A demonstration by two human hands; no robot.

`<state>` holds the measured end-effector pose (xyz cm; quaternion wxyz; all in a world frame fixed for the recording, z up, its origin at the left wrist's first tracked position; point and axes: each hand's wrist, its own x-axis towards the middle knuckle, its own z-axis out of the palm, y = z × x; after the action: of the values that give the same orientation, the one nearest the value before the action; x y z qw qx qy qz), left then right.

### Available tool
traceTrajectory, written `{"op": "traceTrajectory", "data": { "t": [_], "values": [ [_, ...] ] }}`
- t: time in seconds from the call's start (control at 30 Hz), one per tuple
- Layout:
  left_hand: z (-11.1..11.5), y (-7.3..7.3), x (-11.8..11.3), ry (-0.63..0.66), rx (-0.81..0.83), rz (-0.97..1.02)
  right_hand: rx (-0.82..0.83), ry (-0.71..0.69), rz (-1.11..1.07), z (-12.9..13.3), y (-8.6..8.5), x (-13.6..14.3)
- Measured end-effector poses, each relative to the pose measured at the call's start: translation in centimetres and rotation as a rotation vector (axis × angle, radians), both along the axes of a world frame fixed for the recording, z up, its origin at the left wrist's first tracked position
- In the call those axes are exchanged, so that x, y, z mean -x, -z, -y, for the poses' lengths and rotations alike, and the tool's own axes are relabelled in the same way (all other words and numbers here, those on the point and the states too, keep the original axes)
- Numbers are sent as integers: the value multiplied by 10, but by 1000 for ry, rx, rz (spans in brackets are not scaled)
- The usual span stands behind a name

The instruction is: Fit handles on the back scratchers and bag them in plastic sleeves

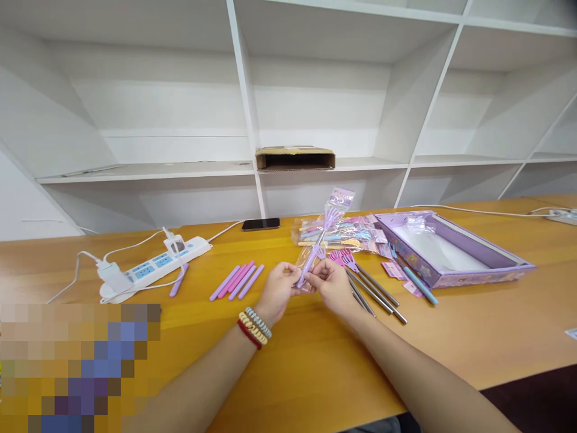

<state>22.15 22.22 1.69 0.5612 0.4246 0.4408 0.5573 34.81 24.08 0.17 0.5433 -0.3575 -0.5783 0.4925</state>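
A purple hand-shaped back scratcher (321,237) in a clear plastic bag is held tilted over the table, its purple handle end low between both hands. My left hand (280,288) pinches the bag's lower end from the left. My right hand (331,285) has its fingers closed on the same end from the right. Behind them lies a pile of bagged scratchers (356,231). Loose metal rods (376,291) with pink hand-shaped heads (345,258) lie beside my right hand. To the left, several purple and pink handles (237,281) lie side by side.
A purple box (455,278) stands at the right, with a blue scratcher (419,284) beside it. At the left are a power strip (157,267) and another purple handle (179,280). A phone (261,224) lies at the back; a cardboard box (295,159) sits on the shelf.
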Motion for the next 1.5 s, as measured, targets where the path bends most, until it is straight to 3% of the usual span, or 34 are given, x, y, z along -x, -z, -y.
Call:
{"op": "traceTrajectory", "data": {
  "t": [0.17,0.23,0.3,0.37,0.43,0.53,0.6,0.7,0.83,0.93,1.07,1.17,1.3,1.5],
  "values": [
    [-58,-22,2,9,-155,-201,-282,356,415,-15,-27,-28],
    [-88,-31,7,76,-158,-267,-439,519,572,-30,-42,-52],
    [-117,-37,10,193,-141,-300,-700,657,729,-50,-55,-79],
    [-142,-41,12,336,-115,-325,-867,631,933,-72,-64,-106],
    [-162,-42,13,455,-86,-321,-931,530,1127,-92,-68,-130],
    [-183,-45,15,515,-80,-272,-968,230,1346,-110,-69,-152],
    [-194,-49,17,518,-85,-268,-985,131,1425,-116,-69,-160],
    [-212,-57,15,452,-64,-427,-925,164,1531,-130,-75,-161],
    [-244,-60,2,126,-25,-887,-817,250,1673,-165,-87,-150],
    [-268,-52,-11,1,0,-1037,-714,358,1717,-198,-87,-134],
    [-287,-32,-23,-115,13,-1190,-364,357,1669,-232,-71,-115],
    [-294,-13,-28,-154,18,-1258,-185,266,1628,-248,-55,-116],
    [-298,6,-32,-156,-25,-1316,-107,150,1574,-252,-42,-129],
    [-297,8,-35,-16,-192,-1382,-58,118,1529,-243,-37,-136]
  ]
}}
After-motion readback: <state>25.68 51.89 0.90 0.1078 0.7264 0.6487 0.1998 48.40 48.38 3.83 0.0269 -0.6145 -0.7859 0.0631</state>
